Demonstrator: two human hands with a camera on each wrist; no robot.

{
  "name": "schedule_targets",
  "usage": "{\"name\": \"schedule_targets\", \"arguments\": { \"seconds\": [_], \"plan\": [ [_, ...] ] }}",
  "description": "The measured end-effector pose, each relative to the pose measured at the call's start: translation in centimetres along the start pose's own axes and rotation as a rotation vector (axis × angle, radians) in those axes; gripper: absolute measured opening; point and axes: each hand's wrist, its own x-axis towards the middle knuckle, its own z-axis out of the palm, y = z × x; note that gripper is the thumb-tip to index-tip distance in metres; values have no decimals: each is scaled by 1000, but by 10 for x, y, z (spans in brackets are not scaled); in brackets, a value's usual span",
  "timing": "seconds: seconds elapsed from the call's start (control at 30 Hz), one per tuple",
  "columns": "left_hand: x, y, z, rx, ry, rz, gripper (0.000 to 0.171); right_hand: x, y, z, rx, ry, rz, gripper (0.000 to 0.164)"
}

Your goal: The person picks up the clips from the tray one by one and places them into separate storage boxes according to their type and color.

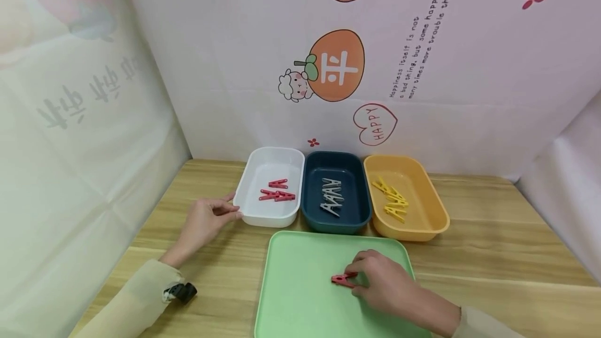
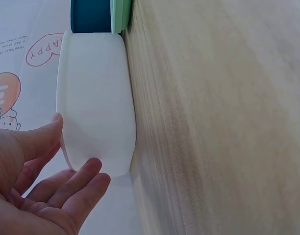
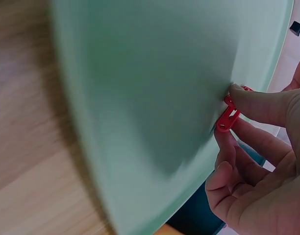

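Observation:
My right hand [image 1: 380, 280] pinches a red clothespin [image 1: 343, 280] between thumb and fingers, low over the light green tray [image 1: 300, 286]. In the right wrist view the red clothespin [image 3: 228, 119] shows at the fingertips, partly covered by the thumb. At the left, my left hand [image 1: 211, 218] touches the near left corner of a white bin [image 1: 267, 220], thumb and fingers against its outside. The left wrist view has the thumb at the rim of this white bin [image 2: 96, 93] and loosely bent fingers by its end. Three red clothespins [image 1: 278, 195] lie inside it.
Beside the white bin stands a dark blue bin [image 1: 335, 228] with several grey clothespins [image 1: 331, 197]. Right of that, a yellow bin [image 1: 429, 207] holds several yellow clothespins [image 1: 394, 202]. All three stand on a wooden table [image 1: 493, 254] before a printed cloth wall [image 1: 235, 67].

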Motion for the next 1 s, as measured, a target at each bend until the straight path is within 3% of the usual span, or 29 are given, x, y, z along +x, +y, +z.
{"name": "schedule_targets", "arguments": {
  "seconds": [0.3,0.63,1.0],
  "plan": [
    [-2,0,3,-6,-2,-8,7,-9,15,-2,-9,27,56,30],
    [-2,-1,2,-5,8,4,7,-9,16,-1,25,34,92,28],
    [-1,1,2,-11,2,-8,8,-13,18,-8,126,56,102,29]
  ]
}}
